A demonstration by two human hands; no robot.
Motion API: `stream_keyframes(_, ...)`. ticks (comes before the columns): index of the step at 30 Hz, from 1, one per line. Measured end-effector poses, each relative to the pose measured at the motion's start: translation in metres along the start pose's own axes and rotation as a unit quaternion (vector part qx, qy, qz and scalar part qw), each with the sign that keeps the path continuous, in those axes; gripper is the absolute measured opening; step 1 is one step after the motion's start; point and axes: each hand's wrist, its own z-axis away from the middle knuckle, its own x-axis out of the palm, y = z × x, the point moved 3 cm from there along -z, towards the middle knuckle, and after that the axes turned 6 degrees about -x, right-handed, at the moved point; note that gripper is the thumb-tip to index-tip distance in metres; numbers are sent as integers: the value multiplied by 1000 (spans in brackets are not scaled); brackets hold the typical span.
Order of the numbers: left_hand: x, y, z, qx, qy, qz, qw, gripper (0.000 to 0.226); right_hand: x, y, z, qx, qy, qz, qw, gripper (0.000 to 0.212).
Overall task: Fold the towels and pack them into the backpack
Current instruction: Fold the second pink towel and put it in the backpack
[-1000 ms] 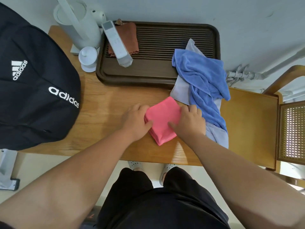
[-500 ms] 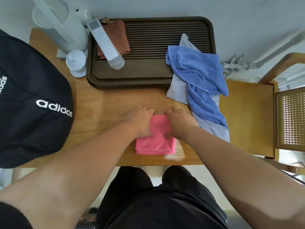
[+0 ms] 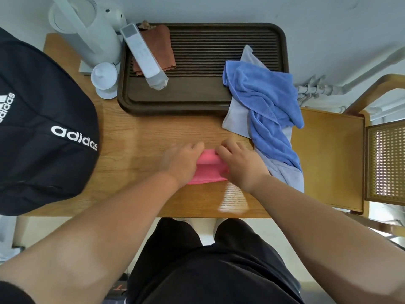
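Left hand (image 3: 179, 161) and right hand (image 3: 241, 165) both grip the pink towel (image 3: 208, 172) at centre frame. Fingers curl over its far edge from either side, and the edge is raised into a ridge between them. The towel is already a small thick pad on the table (image 3: 142, 137), so my read is last fold or squaring-up.

Progress: one towel nearly folded, none visibly packed. The blue towel (image 3: 269, 110) lies crumpled right of centre on top of a pale grey towel (image 3: 237, 119). Both hang off the tray's right corner onto the table, and the grey one ends just beside the right wrist. Both are unfolded. The black backpack (image 3: 43, 132) covers the table's left end; its opening isn't visible, so I can't tell if it's zipped.

Around: dark slatted tray (image 3: 186, 102) top centre, holding a brown cloth (image 3: 163, 47) and a white remote-like bar (image 3: 142, 53). White kettle (image 3: 87, 34) and small lidded cup (image 3: 104, 79) upper left. Wooden chair (image 3: 385, 159) at the right edge.

In the way: there's little free tabletop for the bigger towels, with the tray behind and the backpack to the left. The pile likely needs pulling clear of the tray first.
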Motion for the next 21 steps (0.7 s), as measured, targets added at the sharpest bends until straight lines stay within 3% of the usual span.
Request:
stream_keyframes(2, 12, 3, 14, 18, -14, 0, 1000, 28, 9, -2, 3, 3, 20, 21, 1000, 41)
stream_keyframes(5, 36, 6, 37, 19, -27, -22, 999, 72, 19, -8, 9, 14, 39, 26, 999, 31)
stream_keyframes(7, 53, 7, 49, 10, -48, -52, 997, 89, 24, -9, 15, 40, 48, 10, 998, 25)
stream_keyframes(10, 68, 6, 56, 2, -65, -78, 995, 96, 30, -7, 28, 56, 7, -10, 998, 30)
stream_keyframes(13, 75, 6, 54, -3, -88, -104, 991, 102, 33, 0, 42, 11, -33, 3, 999, 50)
stream_keyframes(19, 81, 15, 53, -32, -106, -116, 987, 106, 8, -15, 23, -11, 16, 43, 999, 52)
stream_keyframes(21, 81, 14, 52, -32, -113, -103, 988, 107, 7, -24, 8, 4, -4, 40, 999, 54)
